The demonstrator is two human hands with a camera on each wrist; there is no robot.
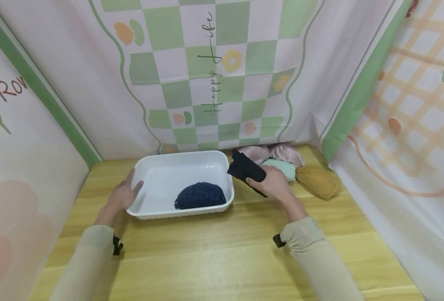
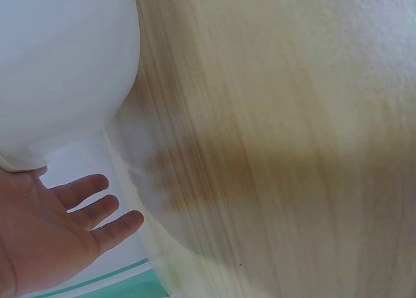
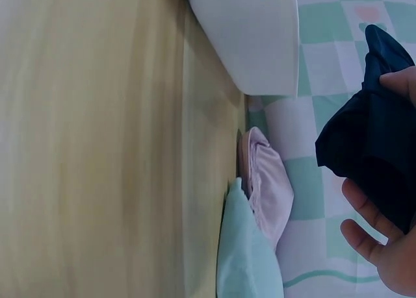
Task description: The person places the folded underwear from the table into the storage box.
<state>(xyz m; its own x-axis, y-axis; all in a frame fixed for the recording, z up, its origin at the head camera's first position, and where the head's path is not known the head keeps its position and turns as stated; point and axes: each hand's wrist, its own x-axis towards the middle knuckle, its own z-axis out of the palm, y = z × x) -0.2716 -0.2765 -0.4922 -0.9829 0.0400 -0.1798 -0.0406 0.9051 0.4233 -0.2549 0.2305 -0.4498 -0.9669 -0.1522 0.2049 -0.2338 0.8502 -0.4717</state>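
Note:
A white rectangular tray [image 1: 158,167] stands on the wooden table. Inside it, at the front right, lies a dark navy, half-moon-shaped fabric item [image 1: 201,195]. My left hand [image 1: 122,194] rests at the tray's left side, thumb over the rim; in the left wrist view its fingers [image 2: 97,210] are straight and spread below the rim. Just right of the tray, my right hand [image 1: 274,182] grips a black piece of folded cloth [image 1: 246,167] above the table. The right wrist view shows thumb and fingers around this cloth [image 3: 374,129]; its exact kind cannot be told.
Behind and right of my right hand lie pink satiny fabric pieces [image 1: 287,154], a mint-green one [image 1: 283,167] and a mustard-yellow one [image 1: 318,182]. A checked curtain [image 1: 229,83] hangs along the table's back edge, and printed cloth hangs at both sides.

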